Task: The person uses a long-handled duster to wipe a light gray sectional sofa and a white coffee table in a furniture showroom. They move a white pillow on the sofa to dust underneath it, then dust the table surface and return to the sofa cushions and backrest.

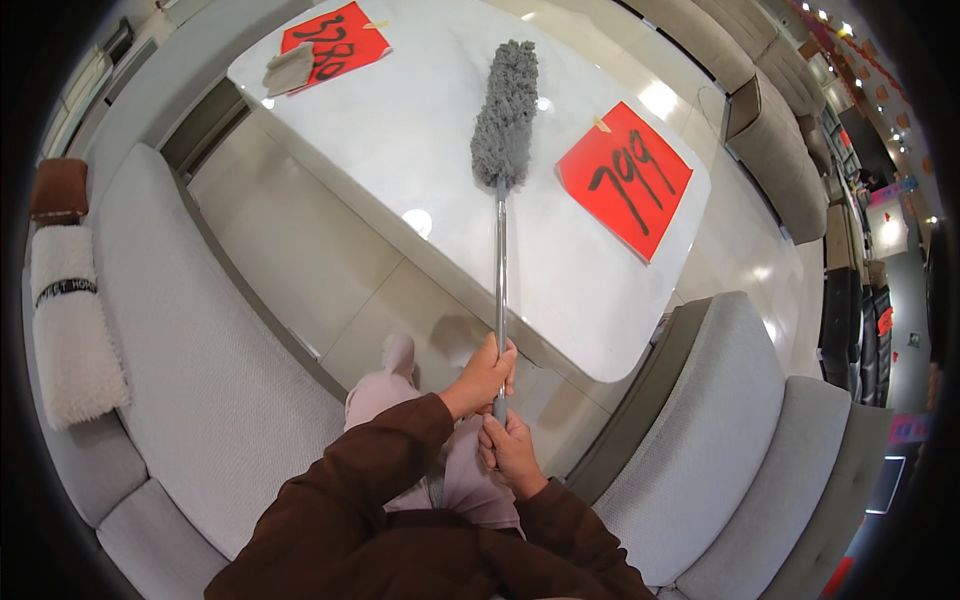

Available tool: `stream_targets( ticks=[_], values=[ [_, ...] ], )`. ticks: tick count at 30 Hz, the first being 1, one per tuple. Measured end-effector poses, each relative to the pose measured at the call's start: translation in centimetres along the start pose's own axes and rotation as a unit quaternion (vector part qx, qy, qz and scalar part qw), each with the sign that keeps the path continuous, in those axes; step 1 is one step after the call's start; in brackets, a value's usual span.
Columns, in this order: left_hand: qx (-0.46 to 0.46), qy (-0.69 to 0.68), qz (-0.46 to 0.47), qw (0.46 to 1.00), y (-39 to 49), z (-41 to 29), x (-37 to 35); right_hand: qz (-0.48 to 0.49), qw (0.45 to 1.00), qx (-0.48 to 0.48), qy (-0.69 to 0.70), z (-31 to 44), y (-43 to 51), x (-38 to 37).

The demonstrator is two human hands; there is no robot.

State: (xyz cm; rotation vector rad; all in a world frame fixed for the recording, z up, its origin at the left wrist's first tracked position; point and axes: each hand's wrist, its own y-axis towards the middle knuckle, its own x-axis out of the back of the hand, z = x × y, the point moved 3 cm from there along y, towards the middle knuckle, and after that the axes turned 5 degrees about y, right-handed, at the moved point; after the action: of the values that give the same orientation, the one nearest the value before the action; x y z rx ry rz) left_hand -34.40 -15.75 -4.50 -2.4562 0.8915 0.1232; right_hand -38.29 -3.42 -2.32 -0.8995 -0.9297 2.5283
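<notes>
Both of my hands hold a long-handled duster with a grey fluffy microfibre head (507, 112) and a shiny metal pole (501, 255). My left hand (484, 379) wraps around the pole, just past the near edge of the table. Below it, my right hand (511, 450) grips the grey handle end (500, 409). The duster's head lies over the white marble-look tabletop (360, 142), between two red paper signs. One red sign (626, 180) with large black handwritten digits is to the right. Another red sign (349, 37) is at the far left, partly under a beige cloth (289, 70).
A light grey sofa seat (202, 330) runs along my left, with a rolled white fluffy blanket (75, 337) and a brown cushion (60, 189) on it. Another grey sofa seat (682, 442) is close on my right. Beige sofas (780, 150) stand beyond the table on the tiled floor (315, 225).
</notes>
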Motion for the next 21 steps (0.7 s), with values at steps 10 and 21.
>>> stream_targets(
  ticks=[10,21],
  values=[
    [0.044,0.002,-0.001,0.999,4.5,-7.3,1.0,0.016,0.999,-0.032,0.031,7.7,2.7,-3.6],
    [0.073,-0.013,-0.005,0.997,1.5,-14.0,-1.5,-0.040,0.998,-0.053,0.017,14.4,-3.5,-8.3]
  ],
)
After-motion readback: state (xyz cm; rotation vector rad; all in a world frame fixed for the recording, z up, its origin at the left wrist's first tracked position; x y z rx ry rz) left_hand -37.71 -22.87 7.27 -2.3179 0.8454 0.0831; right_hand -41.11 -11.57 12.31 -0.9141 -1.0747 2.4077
